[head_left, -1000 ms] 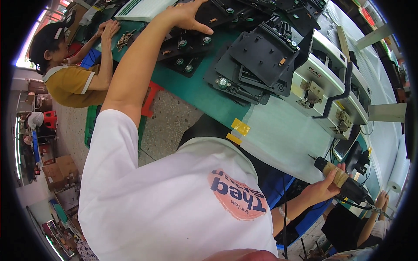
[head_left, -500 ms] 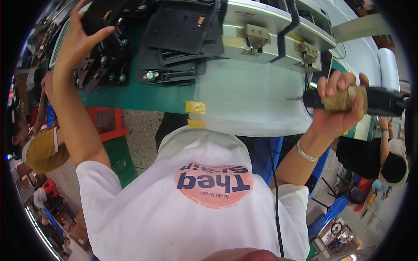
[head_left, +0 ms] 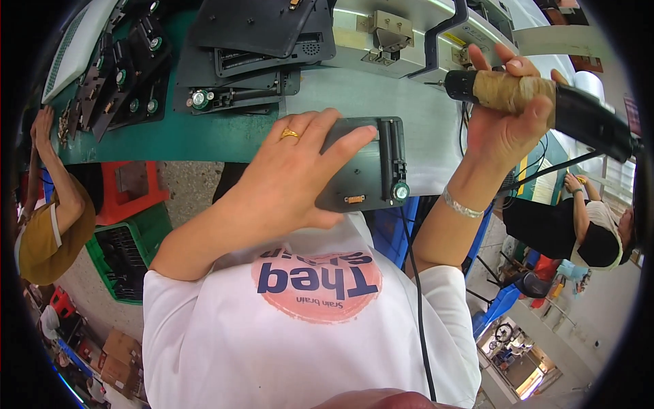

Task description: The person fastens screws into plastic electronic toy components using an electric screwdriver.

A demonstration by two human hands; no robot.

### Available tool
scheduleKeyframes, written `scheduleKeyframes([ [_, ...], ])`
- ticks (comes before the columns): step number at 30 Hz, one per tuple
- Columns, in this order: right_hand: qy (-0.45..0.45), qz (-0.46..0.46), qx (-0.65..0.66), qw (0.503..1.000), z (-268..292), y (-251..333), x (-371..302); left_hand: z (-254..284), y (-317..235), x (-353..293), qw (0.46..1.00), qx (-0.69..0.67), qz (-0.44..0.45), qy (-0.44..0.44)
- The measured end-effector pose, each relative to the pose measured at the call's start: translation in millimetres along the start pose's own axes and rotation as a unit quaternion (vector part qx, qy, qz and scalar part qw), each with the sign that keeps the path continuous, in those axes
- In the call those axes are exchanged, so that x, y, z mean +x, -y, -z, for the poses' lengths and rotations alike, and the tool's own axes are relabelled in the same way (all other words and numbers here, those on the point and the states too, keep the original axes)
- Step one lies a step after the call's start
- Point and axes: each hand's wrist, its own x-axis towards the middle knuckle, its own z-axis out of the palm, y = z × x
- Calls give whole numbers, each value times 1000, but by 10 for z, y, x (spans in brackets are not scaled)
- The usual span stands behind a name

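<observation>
A flat black plastic panel (head_left: 351,176) lies under my left hand (head_left: 293,163) at the bench's front edge, gripped between thumb and fingers. Along its right side run a dark rod-like part and a round green-and-silver component. My right hand (head_left: 501,133) is wrapped around a black electric screwdriver (head_left: 593,126) with brown tape about its grip. Its bit points left, above the panel's upper right and apart from it. Farther back, a pile of black panels (head_left: 252,27) rests on the bench, one bearing a similar round component.
More black parts (head_left: 122,75) lie at the left on the green mat (head_left: 231,140). A pale machine with metal latches (head_left: 392,34) stands at the back. A white sheet (head_left: 436,129) covers the bench's right part. Co-workers (head_left: 54,232) are at both sides; a green crate (head_left: 116,266) sits below left.
My left hand has come from the far left parts to in front of me, now with a black panel. The screwdriver has risen and shifted left, tilting.
</observation>
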Motion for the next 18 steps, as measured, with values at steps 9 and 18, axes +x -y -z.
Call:
scheduleKeyframes([
  [9, 62, -104, 15, 992, 72, 86, -62, -345, 322, 150, 999, 29, -2, -22],
  [18, 110, -104, 157, 976, -143, -119, 278, -436, 464, 178, 999, -2, -17, -33],
])
